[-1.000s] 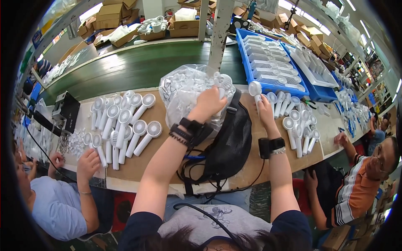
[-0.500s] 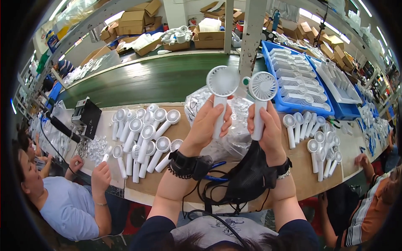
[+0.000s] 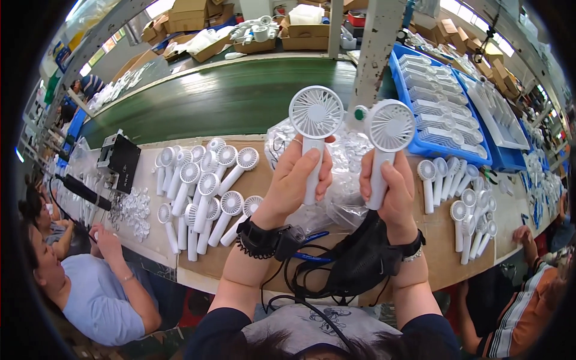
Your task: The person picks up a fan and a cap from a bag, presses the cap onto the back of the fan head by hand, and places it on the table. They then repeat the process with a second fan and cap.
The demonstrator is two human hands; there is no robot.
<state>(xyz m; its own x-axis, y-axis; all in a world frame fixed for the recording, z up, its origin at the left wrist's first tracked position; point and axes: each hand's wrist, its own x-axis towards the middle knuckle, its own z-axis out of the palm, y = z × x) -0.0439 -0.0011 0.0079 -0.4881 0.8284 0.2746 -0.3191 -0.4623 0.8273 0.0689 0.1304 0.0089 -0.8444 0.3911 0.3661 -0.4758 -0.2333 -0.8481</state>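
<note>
The left hand is closed around the handle of 1 small white plastic handheld fan, held upright. The right hand grips a second white handheld fan likewise, just beside it, above the brown counter and a clear plastic bag pile.

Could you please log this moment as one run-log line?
left hand: holds white fan upright | right hand: holds second white fan | above bench

green conveyor belt | blue trays | cardboard boxes | black box
</note>
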